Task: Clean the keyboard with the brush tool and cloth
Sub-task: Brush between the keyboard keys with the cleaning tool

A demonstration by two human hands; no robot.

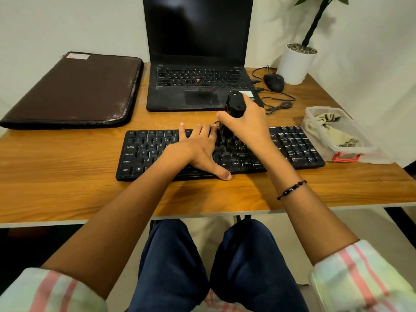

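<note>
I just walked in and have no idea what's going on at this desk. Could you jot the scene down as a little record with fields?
activity: brushing a black keyboard on a wooden desk
right hand: grips the black brush tool, held upright, bristle end down on the keys
left hand: rests flat on the keyboard, steadying it
cloth: in a clear plastic container right of the keyboard, not in use
behind: open laptop with dark screen, mouse, potted plant
far left: brown laptop sleeve

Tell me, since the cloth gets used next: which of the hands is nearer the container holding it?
Right. The right hand grips the brush tool over the keyboard middle, nearer the container. The left hand rests on keys farther left.
</note>
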